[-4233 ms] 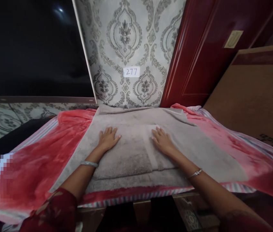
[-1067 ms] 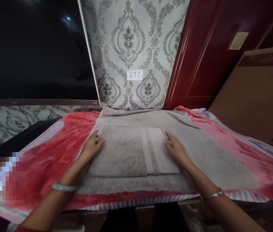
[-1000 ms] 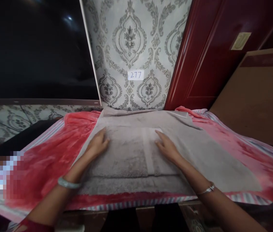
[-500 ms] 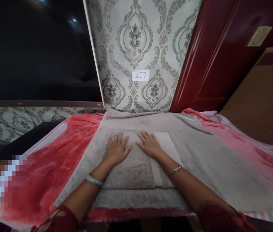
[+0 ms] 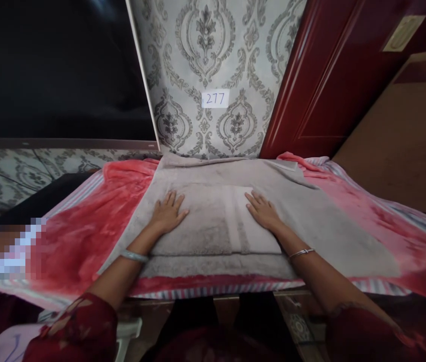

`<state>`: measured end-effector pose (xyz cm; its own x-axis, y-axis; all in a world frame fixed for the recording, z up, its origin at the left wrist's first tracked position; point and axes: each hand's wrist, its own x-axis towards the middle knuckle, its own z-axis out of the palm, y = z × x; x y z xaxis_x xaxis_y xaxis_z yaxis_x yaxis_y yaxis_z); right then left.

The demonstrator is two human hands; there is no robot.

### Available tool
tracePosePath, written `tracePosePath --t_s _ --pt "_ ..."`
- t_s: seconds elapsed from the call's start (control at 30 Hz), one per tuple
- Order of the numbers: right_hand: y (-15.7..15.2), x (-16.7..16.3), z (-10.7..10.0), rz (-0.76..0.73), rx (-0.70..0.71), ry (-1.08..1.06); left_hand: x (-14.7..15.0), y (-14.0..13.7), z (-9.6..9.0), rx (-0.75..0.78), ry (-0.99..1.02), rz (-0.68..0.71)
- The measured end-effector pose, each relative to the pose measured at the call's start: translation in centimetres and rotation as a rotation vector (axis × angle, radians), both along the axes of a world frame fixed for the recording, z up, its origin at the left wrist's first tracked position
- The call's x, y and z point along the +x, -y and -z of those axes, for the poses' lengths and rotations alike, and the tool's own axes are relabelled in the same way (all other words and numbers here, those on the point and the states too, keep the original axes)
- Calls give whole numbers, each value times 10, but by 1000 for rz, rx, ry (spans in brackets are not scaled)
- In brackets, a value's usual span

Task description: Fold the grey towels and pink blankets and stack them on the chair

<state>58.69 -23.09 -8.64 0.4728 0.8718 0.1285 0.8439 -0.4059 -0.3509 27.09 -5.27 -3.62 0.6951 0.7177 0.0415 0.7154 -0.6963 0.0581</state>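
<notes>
A folded grey towel [image 5: 205,221] lies flat in the middle, with a paler band and a light strip along its right side. My left hand [image 5: 168,212] rests palm down on its left edge, fingers spread. On its right edge my right hand [image 5: 263,210] lies flat, fingers apart. Neither hand grips anything. Beneath the towel spreads a larger grey cloth [image 5: 333,226], with a pale tag [image 5: 290,165] near its back right corner.
A red and pink plush blanket [image 5: 85,216] with striped edging covers the table under the grey cloth. Behind stand a dark screen [image 5: 58,75], a patterned wall with a paper marked 277 [image 5: 215,98], a red door [image 5: 322,75] and a cardboard panel [image 5: 397,146].
My right hand has slid right to the towel's right edge, and my left hand sits slightly further left. The hands are wider apart. The view has tilted downward.
</notes>
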Motion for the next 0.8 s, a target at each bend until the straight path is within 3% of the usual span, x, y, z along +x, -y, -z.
tracePosePath --t_s 0.1,0.17,0.23,0.37,0.47,0.63,0.8 --pt "22 3 -2 26 18 -31 -22 5 -4 -43 36 -23" --pt "27 -14 -10 33 31 -2 -29 19 -8 -13 57 -65" --pt "25 -47 -20 -36 74 49 -27 42 -9 34 89 -15" --pt "13 -123 -27 -288 97 95 -8 90 3 40 109 236" --pt "11 -153 -20 -324 36 117 -1 109 20 77 90 237" --pt "20 -148 -17 -330 13 114 -10 110 31 118 125 198" --pt "34 -131 -13 -286 36 82 -42 94 30 71 230 76"
